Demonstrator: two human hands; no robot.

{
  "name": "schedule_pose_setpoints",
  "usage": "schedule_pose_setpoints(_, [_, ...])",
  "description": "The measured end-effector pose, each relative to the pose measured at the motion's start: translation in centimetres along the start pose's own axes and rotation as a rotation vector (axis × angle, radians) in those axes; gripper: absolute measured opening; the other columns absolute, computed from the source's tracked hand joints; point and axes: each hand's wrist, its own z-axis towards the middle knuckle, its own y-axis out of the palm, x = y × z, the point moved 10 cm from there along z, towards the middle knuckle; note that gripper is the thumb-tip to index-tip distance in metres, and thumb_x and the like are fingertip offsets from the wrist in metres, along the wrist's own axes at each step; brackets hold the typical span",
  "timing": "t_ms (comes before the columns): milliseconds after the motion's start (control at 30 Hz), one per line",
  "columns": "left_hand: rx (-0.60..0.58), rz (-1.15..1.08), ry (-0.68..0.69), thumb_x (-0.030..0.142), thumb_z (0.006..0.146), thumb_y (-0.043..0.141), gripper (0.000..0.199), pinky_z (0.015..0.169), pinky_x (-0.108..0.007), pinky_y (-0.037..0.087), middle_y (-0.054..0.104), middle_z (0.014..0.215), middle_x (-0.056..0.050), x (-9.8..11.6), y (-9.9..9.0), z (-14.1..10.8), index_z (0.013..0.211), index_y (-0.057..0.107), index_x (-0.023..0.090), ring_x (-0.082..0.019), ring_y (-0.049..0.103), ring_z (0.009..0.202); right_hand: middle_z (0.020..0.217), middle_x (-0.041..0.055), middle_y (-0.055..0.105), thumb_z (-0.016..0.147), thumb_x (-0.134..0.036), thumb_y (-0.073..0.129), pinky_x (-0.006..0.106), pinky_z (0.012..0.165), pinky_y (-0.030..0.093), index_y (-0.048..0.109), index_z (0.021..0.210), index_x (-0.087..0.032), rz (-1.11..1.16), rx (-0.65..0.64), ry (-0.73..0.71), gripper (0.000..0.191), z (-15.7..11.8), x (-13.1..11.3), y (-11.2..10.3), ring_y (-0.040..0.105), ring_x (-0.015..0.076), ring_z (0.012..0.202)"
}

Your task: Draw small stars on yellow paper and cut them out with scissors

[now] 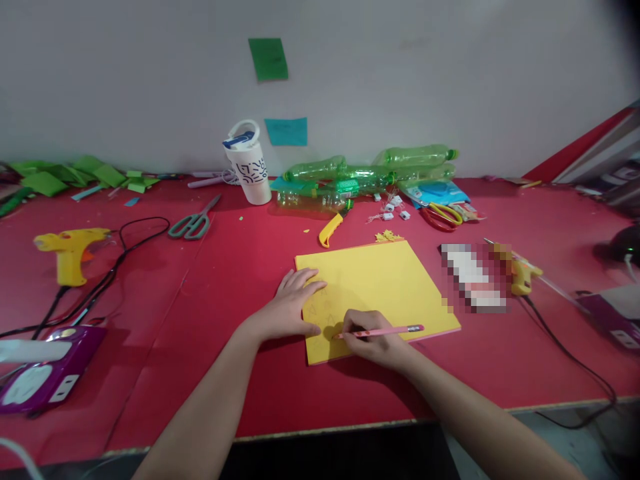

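Note:
A sheet of yellow paper (380, 280), perhaps the top of a stack, lies on the red table. Faint pencil shapes, some like small stars, show near its left side. My left hand (290, 308) rests with spread fingers on the paper's left edge. In my right hand (373, 339) is a pink pencil (395, 331), its tip touching the paper at the lower left and its eraser end pointing right. Just beyond the paper's far edge sits a small pile of yellow cut-outs (387, 236). A yellow utility knife (331, 231) lies near them.
Green plastic bottles (315, 170) lie along the wall beside a white tumbler (249, 167). Grey scissors (195, 221) and a yellow glue gun (73, 252) are on the left, above a purple power strip (55, 373). Another glue gun (523, 275) lies right, its cord crossing the table edge.

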Motion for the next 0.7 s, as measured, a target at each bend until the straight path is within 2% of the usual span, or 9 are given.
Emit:
schedule_pose_setpoints(233, [0.004, 0.001, 0.002, 0.044, 0.060, 0.072, 0.081, 0.111, -0.049, 0.006, 0.021, 0.146, -0.007, -0.08, 0.03, 0.00, 0.132, 0.037, 0.028, -0.030, 0.010, 0.136, 0.058, -0.0035, 0.050, 0.072, -0.011, 0.051, 0.020, 0.050, 0.031, 0.050, 0.066, -0.018, -0.028, 0.054, 0.056, 0.009, 0.16, 0.07, -0.53, 0.043, 0.0095, 0.052])
schedule_pose_setpoints(700, [0.000, 0.007, 0.007, 0.046, 0.061, 0.070, 0.081, 0.110, -0.050, 0.008, 0.021, 0.147, -0.008, 0.06, 0.02, 0.00, 0.132, 0.037, 0.027, -0.031, 0.010, 0.136, 0.057, -0.0043, 0.049, 0.073, -0.014, 0.052, 0.020, 0.048, 0.030, 0.048, 0.065, -0.018, -0.036, 0.114, 0.026, 0.010, 0.11, 0.70, -0.76, 0.041, 0.0089, 0.051])
